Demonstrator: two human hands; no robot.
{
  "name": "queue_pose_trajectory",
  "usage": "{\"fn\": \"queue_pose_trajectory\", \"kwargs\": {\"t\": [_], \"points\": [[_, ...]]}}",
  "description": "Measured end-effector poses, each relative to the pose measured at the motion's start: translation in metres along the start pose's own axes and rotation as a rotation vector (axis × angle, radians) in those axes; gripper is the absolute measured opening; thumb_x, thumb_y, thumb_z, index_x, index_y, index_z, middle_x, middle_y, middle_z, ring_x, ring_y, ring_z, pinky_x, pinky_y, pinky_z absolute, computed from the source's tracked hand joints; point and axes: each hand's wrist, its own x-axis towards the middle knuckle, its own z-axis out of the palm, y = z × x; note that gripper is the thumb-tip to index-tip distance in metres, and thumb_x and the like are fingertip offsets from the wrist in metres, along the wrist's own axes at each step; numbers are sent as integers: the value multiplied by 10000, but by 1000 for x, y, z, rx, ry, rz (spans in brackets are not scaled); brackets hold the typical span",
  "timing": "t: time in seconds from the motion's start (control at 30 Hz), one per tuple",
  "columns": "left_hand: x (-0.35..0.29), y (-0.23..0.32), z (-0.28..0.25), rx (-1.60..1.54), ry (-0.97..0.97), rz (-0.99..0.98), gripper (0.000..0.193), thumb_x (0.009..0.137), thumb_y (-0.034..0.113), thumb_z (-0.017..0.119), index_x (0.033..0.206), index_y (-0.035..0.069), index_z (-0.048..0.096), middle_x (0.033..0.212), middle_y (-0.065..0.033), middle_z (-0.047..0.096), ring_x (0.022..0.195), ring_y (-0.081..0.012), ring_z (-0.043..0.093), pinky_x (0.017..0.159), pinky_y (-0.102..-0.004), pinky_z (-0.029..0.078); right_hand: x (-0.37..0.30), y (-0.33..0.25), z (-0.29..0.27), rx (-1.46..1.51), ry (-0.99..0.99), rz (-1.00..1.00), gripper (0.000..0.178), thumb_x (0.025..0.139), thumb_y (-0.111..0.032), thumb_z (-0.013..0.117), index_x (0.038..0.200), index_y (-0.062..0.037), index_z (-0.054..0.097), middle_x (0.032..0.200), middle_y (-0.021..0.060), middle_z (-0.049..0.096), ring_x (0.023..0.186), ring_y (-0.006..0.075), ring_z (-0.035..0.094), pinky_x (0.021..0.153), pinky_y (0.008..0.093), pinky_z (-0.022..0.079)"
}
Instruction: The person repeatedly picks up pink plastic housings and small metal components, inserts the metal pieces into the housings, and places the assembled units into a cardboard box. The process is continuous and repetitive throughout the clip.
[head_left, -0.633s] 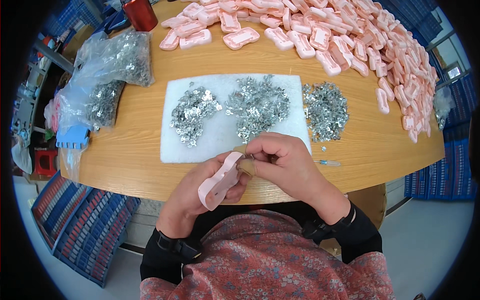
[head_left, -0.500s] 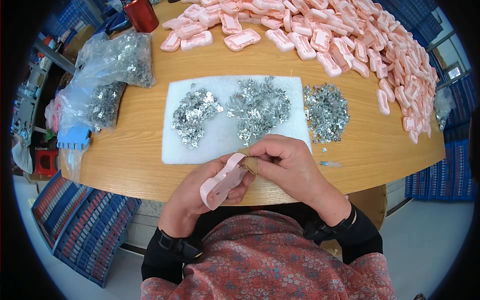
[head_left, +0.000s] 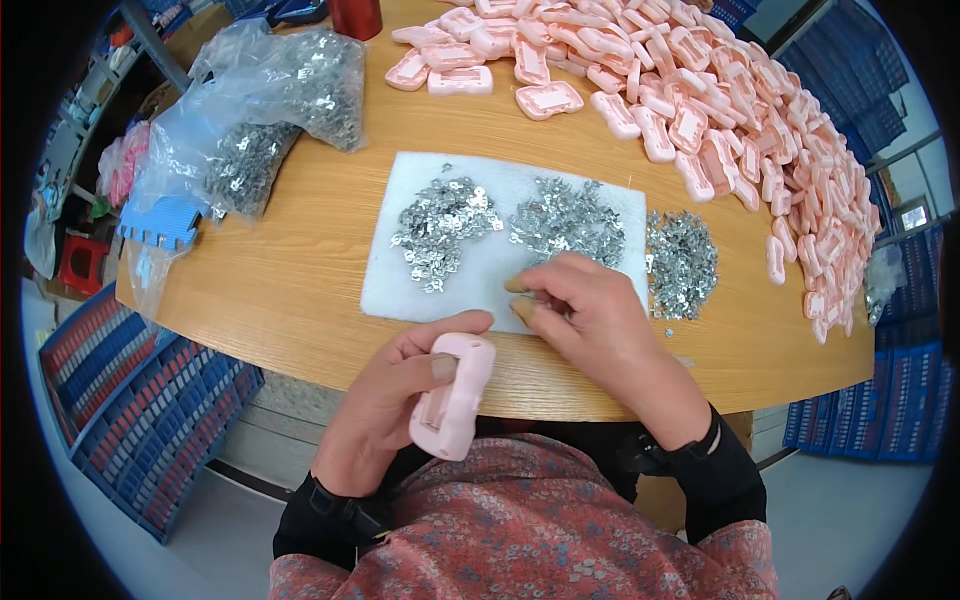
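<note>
My left hand (head_left: pixel 385 395) holds a pale pink plastic shell (head_left: pixel 468 400) above the table's near edge, thumb pressed on its recessed side. My right hand (head_left: pixel 610 315) is over the front of a white foam pad (head_left: pixel 385 285), wearing tan covers on its thumb and index fingertips. Its fingers are drawn together; whether a small piece is between them I cannot make out. On the pad lie two heaps of small silvery metal pieces, a left heap (head_left: pixel 440 235) and a right heap (head_left: pixel 570 222). A third heap (head_left: pixel 682 262) sits on the wood beside the pad.
A large pile of pink shells (head_left: pixel 690 125) covers the far and right side of the table (head_left: pixel 310 260). Plastic bags of metal pieces (head_left: pixel 290 100) lie at the left, near a blue toothed mat piece (head_left: pixel 160 222). A red cylindrical container (head_left: pixel 355 15) stands at the back.
My hands have come apart. The right has left the shell and is now over the pad; the left has turned the shell to another side. The whole view has shifted.
</note>
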Motion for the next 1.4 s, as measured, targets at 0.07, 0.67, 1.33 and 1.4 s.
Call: {"fn": "queue_pose_trajectory", "kwargs": {"t": [0.07,0.67,1.33,1.4], "points": [[-7,-2,-11,-150,-25,20,439,915,115,644,1336,46,538,1033,-120,675,891,-219,700,838,-366,603,14,3,12,-111,-15,-59,138,843,-123,692,968,-65,689,854,111,627,768,300,632,675,378,515],[-19,12,-3,79,174,77,581,909,127,656,1434,28,427,1161,-221,673,990,-324,708,875,-443,575,37,13,25,-488,-81,-188,134,785,-137,710,915,-109,701,840,44,630,892,262,598,825,412,410],[9,10,-10,-30,134,179,644,1048,529,268,1418,31,439,1047,-156,666,914,-263,680,759,-436,590,51,31,-2,-528,98,-102,164,793,-89,707,954,-63,711,877,108,654,902,325,595,814,434,456],[10,10,-11,-12,141,170,645,1049,525,273,1417,22,438,1045,-154,665,916,-260,679,761,-435,591,58,31,-2,-526,82,-85,163,801,-99,710,960,-63,714,875,112,652,907,321,593,824,428,457]]}}
